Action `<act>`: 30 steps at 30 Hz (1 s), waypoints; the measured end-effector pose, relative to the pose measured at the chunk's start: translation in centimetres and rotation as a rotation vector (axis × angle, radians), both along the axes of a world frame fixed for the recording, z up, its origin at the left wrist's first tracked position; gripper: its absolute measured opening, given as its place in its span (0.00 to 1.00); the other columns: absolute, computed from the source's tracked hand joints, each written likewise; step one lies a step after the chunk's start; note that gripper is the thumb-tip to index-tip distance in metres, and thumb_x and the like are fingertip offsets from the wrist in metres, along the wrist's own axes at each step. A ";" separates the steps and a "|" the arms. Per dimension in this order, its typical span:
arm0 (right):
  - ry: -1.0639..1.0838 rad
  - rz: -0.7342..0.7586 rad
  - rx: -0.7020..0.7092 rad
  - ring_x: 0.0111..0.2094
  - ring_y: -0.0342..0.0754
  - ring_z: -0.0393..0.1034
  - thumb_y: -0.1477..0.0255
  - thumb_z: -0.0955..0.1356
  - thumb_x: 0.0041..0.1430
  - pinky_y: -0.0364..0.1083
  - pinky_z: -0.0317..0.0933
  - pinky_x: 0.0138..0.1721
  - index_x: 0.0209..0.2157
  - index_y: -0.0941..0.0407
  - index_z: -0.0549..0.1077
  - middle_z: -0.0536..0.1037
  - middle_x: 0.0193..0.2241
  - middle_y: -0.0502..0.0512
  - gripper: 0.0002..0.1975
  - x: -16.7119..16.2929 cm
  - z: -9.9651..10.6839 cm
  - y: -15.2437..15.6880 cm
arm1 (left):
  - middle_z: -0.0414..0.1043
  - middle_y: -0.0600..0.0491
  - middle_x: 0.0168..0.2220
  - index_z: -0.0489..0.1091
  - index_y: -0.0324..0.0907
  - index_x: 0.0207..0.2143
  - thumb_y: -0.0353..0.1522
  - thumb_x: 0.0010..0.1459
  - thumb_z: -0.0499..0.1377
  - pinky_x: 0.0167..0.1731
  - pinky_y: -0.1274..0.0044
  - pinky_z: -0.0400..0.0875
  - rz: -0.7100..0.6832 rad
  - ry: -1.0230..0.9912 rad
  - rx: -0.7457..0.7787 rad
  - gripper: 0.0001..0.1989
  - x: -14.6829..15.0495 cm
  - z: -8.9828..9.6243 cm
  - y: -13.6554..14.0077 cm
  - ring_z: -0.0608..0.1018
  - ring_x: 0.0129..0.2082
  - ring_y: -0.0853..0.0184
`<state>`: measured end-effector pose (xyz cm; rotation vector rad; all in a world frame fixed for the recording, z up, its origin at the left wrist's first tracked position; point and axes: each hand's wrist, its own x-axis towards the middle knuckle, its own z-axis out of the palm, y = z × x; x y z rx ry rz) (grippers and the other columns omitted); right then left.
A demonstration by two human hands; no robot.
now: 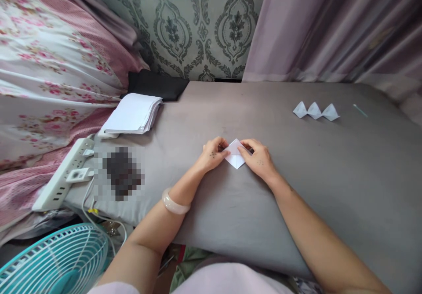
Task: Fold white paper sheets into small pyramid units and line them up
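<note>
A small folded piece of white paper (236,160), diamond-shaped with crease lines, is held between my two hands just above the grey cloth surface (211,206). My left hand (213,152) grips its left corner, thumb on top and fingers curled behind. On the right corner, my right hand (259,157) pinches the paper the same way, its thumb lying over the front. The undersides of the fingers are partly hidden. Farther back on the right stand three folded white paper pieces (314,110) in a row.
A stack of white paper (133,114) lies at the back left before a black flat item (158,85). A power strip (64,175) with plugs and cables runs along the left edge. A teal fan (59,259) is at lower left. A thin stick (360,110) lies far right.
</note>
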<state>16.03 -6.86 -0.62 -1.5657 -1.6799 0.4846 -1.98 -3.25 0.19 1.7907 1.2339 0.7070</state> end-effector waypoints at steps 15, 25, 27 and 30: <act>0.745 0.182 -0.293 0.36 0.47 0.73 0.61 0.74 0.47 0.50 0.66 0.41 0.42 0.54 0.75 0.79 0.34 0.53 0.20 0.2 3.2 -1.0 | 0.71 0.57 0.26 0.68 0.39 0.36 0.34 0.44 0.70 0.32 0.78 0.68 0.032 -0.751 -0.296 0.18 0.0 2.0 -0.2 0.73 0.27 0.73; 0.968 0.023 -0.343 0.28 0.45 0.70 0.59 0.76 0.42 0.48 0.64 0.35 0.29 0.53 0.81 0.80 0.26 0.50 0.13 -0.5 3.2 -1.1 | 0.74 0.52 0.34 0.70 0.38 0.37 0.35 0.41 0.72 0.35 0.75 0.68 -0.027 -0.759 -0.488 0.21 1.0 3.1 -1.5 0.76 0.32 0.69; 1.096 -0.015 -0.340 0.29 0.45 0.70 0.60 0.77 0.40 0.47 0.64 0.36 0.28 0.52 0.80 0.80 0.26 0.49 0.13 -0.9 3.2 -1.0 | 0.74 0.51 0.34 0.72 0.36 0.36 0.36 0.42 0.71 0.36 0.75 0.68 -0.012 -0.748 -0.487 0.20 1.2 3.1 -1.8 0.76 0.32 0.69; 1.196 -0.034 -0.343 0.29 0.44 0.69 0.61 0.78 0.39 0.46 0.63 0.35 0.28 0.52 0.80 0.79 0.26 0.48 0.13 -1.3 3.1 -0.9 | 0.74 0.51 0.31 0.73 0.36 0.34 0.38 0.43 0.71 0.33 0.77 0.67 0.054 -0.754 -0.468 0.19 1.4 3.0 -1.9 0.75 0.30 0.70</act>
